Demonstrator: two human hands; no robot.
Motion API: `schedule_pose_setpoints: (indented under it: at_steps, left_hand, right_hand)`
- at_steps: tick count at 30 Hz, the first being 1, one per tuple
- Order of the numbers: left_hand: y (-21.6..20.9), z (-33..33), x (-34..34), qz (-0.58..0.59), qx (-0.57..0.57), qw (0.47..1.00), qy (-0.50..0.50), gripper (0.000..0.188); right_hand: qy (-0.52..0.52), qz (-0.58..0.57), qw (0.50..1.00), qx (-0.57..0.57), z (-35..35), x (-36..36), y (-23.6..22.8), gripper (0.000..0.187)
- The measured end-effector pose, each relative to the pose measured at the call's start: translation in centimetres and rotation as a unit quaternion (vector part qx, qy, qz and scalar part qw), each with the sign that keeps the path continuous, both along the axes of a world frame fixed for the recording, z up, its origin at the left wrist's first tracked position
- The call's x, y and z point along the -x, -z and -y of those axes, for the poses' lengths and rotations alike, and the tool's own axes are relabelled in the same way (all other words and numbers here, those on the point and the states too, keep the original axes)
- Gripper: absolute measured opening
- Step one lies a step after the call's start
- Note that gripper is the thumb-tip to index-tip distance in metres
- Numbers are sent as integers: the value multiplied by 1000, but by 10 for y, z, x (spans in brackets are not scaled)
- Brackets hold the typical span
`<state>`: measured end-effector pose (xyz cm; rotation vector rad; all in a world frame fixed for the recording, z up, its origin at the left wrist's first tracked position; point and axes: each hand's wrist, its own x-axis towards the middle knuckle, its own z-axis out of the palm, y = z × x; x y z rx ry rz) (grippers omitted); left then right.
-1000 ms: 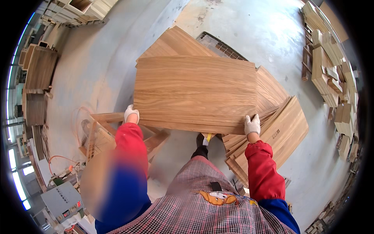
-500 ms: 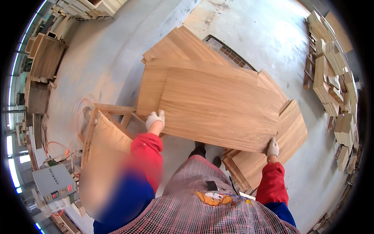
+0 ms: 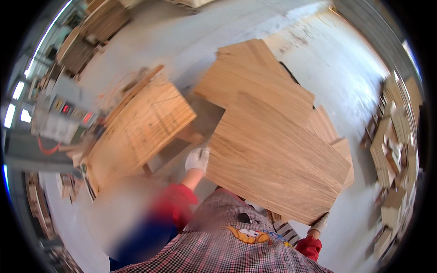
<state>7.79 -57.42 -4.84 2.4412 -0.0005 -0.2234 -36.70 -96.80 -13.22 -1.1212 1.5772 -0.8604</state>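
Note:
A large rectangular wooden panel (image 3: 273,159) with brown grain is held between my two gloved hands, slanting down toward the right. My left hand (image 3: 197,160), in a white glove, grips the panel's left edge, its fingertips partly out of sight. At the near right corner, my right hand (image 3: 320,224) is closed on the panel's end. Beyond and partly beneath it lie more wooden panels (image 3: 248,61), fanned at different angles.
A wooden workbench (image 3: 141,123) stands close on my left, with a grey control box (image 3: 61,111) showing red displays behind it. Stacks of boards (image 3: 387,150) line the right side. More stacked wood (image 3: 102,22) stands at the far left.
The held panel has come nearer to me and turned, its right end swinging down. Both hands have moved with it. My view has swung toward the left, bringing the workbench further in.

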Motion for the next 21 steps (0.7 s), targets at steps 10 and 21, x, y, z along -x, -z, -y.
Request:
schedule_pose_setpoints:
  at_steps: [10, 21]
  left_hand:
    - [-1, -265, 105, 64, 21, 942, -329, 46]
    - [3, -476, 146, 24, 30, 878, -477, 34]
  right_hand:
    - [-377, -2, 926, 3, -90, -220, -41, 38]
    - [-563, 72, 823, -4, -283, -416, -43, 40]
